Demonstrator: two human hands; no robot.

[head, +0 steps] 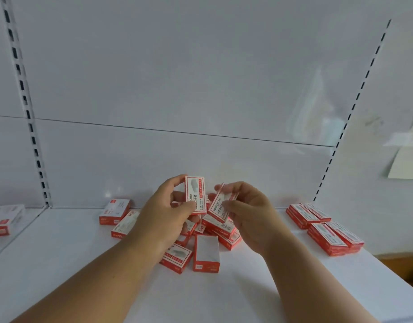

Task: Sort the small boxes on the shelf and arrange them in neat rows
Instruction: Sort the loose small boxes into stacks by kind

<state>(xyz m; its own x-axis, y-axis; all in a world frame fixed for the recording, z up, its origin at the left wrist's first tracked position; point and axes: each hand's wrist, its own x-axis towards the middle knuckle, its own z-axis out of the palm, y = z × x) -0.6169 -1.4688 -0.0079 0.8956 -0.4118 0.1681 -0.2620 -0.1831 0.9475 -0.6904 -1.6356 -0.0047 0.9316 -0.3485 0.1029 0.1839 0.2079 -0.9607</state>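
Both my forearms reached out over the white shelf (61, 264). My left hand (161, 213) pinched one small box (195, 195) upright, thumb low on its face and fingers behind it. My right hand (247, 210) held a second box (220, 205) tilted, fingers curled round its far end. Both boxes hung just above the loose pile (208, 238) at the middle of the shelf, while the tidy stacks (324, 226) sat well apart to my right. As I judged it, my light pinches were the risk: either box could slip and drop into the pile, scattering it. Carrying both across at once, I might also knock the finished rows askew.
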